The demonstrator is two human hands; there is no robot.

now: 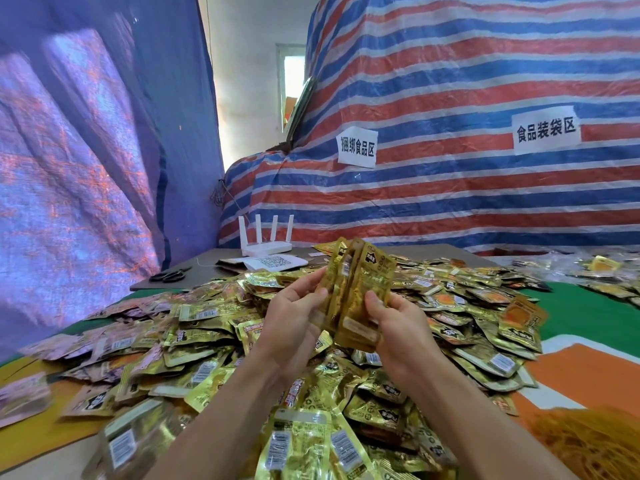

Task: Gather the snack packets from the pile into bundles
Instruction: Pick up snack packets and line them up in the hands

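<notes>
Holding a small upright stack of gold foil snack packets between them, both hands are clamped on it. The left hand grips its left edge and the right hand its right edge, thumbs on the near face. Below and around the hands, the loose pile of gold foil packets covers the green-and-orange tabletop. Beyond the left hand lie black scissors and a white four-antenna router. A tangle of thin yellow-orange strands lies right of the right forearm.

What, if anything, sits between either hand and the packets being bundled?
Nothing visible does. The left hand and right hand both grip the gold packet stack, held upright above the pile.
</notes>
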